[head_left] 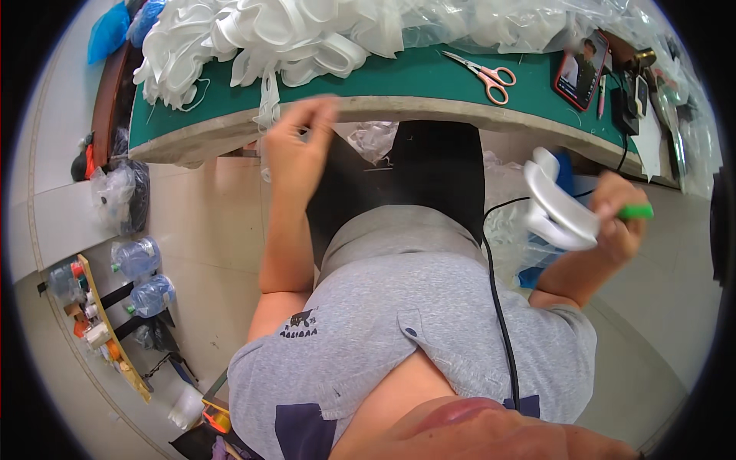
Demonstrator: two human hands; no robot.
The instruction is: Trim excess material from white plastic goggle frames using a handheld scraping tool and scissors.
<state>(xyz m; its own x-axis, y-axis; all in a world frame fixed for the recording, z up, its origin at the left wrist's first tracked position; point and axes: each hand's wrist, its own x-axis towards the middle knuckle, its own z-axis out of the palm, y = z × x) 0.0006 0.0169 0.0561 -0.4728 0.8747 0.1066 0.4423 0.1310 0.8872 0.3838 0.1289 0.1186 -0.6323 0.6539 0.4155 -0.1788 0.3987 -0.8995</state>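
Note:
My right hand (pixel 619 218), off to the right below the table edge, is closed round a white curved padded piece (pixel 563 205) with a smooth, looped shape. From the same fist sticks out the green end (pixel 635 211) of a small tool, whose other end is hidden. My left hand (pixel 300 142) is raised in front of the table edge, its thumb and fingers drawn together in a blurred pinch. Whatever it may hold is too small to make out. Just beyond it, a white strip (pixel 268 100) hangs over the edge from a heap of similar white pieces (pixel 284 46).
On the green table top (pixel 406 80) lie pink-handled scissors (pixel 487 77), a phone (pixel 583 70) and a pink pen (pixel 602 96). A black cable (pixel 494 287) runs down across my shirt. Water bottles (pixel 152 295) and a shelf (pixel 115 330) stand at the left.

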